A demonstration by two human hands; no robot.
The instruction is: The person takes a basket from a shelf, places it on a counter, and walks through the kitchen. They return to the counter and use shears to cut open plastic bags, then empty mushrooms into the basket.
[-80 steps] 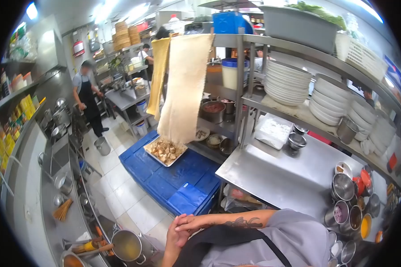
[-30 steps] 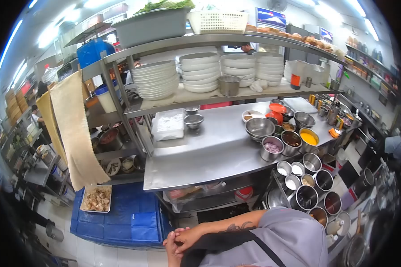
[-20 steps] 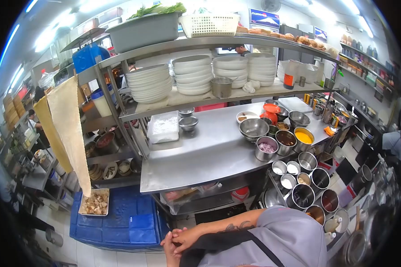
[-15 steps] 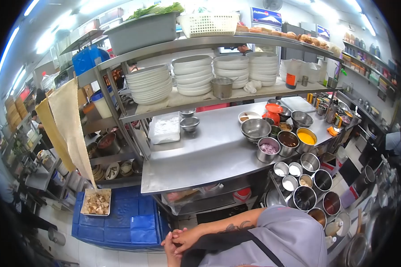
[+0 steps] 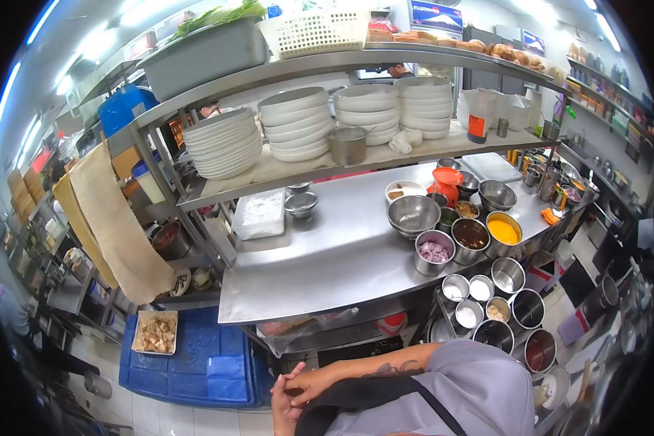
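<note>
My right hand [image 5: 310, 384], at the end of a tattooed forearm, rests against my left hand [image 5: 285, 404] in front of my black apron [image 5: 341, 403]. The two hands touch, with the right fingers curled about the left hand. On the left hand some fingers are stretched out and apart; no tool or food shows in either. Left of them stands a large blue chest [image 5: 174, 374]. A square dish of chopped, light-brown food [image 5: 155, 333] sits on its lid.
A steel table [image 5: 327, 254] carries bowls and a pot of sliced onion [image 5: 434, 251]. Stacked white plates [image 5: 221, 145] fill the shelf above. Several steel pots [image 5: 527, 308] stand low at right. Two cloths hang at left, the nearer a beige cloth [image 5: 120, 225].
The view has shifted slightly. My clasped hands have loosened, and the left fingers stand further apart. The hanging beige cloth looks wider, its lower end further right.
</note>
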